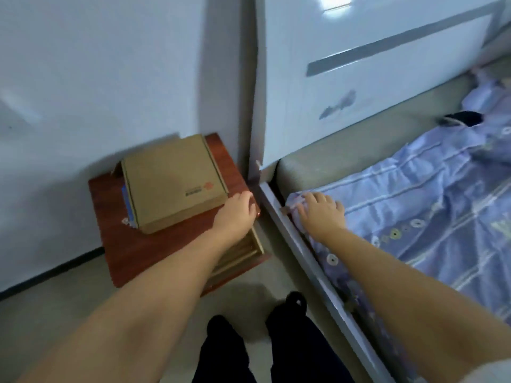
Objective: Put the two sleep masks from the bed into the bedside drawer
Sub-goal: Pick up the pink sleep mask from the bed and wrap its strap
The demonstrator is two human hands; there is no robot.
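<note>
Head view: 1 dark sleep mask (pixel 462 118) lies by the bed's (pixel 345 150) head edge, beyond the spread right hand (pixel 322 210); left hand's (pixel 236 210) grip unclear.

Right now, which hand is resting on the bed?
The right hand, flat on the purple sheet. The left hand is over the bedside table instead.

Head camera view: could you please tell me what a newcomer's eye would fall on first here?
Probably the two bare arms reaching forward: the left hand rests on the red-brown bedside table beside a cardboard box, above a partly open drawer. The right hand presses flat on the lilac bedsheet. A dark item, possibly a sleep mask, lies farther up the bed.
</note>
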